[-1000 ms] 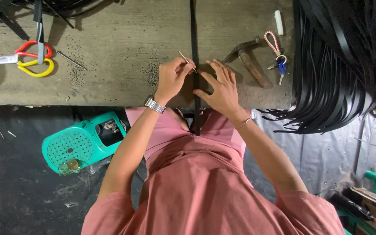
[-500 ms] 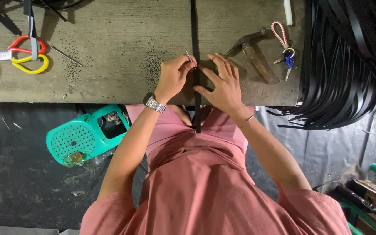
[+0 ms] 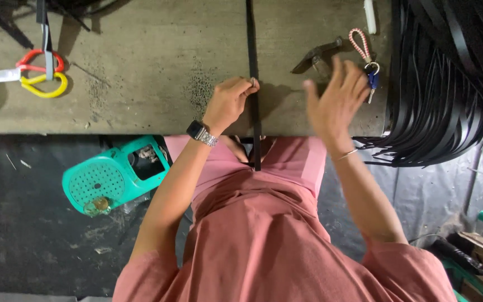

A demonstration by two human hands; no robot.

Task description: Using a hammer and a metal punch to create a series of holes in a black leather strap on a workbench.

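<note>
Black strap, long and narrow, runs straight down the grey bench and hangs over its near edge onto the person's pink lap. A thick bundle of black strips drapes off the bench's right end. On the floor sits a teal perforated stool. Red-and-yellow-handled scissors lie far left. The right hand hovers spread wide, gripping nothing, above a hammer and beside a set of keys. The left hand has its grip pinched closed on the strap's edge.
</note>
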